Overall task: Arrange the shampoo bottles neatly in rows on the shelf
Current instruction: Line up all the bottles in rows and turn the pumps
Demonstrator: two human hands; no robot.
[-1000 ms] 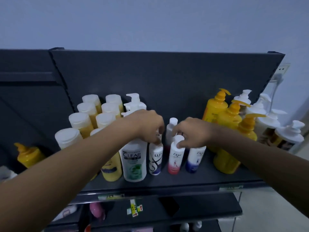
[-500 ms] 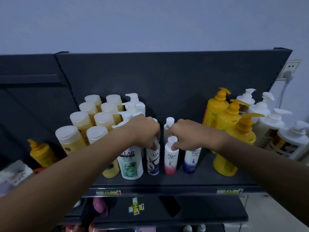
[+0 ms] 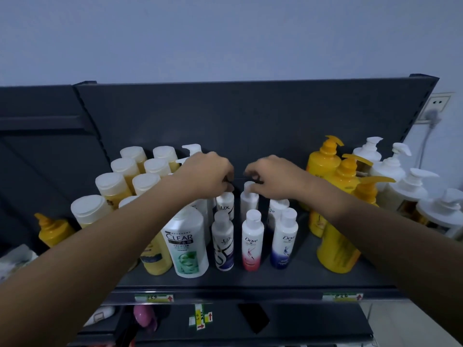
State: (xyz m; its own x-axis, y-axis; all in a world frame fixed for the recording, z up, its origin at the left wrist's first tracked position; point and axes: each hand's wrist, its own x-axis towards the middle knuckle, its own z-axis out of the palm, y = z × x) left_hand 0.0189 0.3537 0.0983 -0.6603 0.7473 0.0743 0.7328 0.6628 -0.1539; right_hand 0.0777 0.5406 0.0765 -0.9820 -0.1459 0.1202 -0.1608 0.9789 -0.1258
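Both hands have reached deeper onto the shelf [image 3: 250,279] since a moment ago, off the front row and onto the second. Her left hand [image 3: 208,175] is curled, fingertips pinching the cap of the rear Lux bottle [image 3: 225,205]; the right hand [image 3: 271,180] likewise pinches the cap of the white bottle [image 3: 249,202] beside it. Below them stand the Clear bottle [image 3: 186,242] and two Dove bottles [image 3: 252,240].
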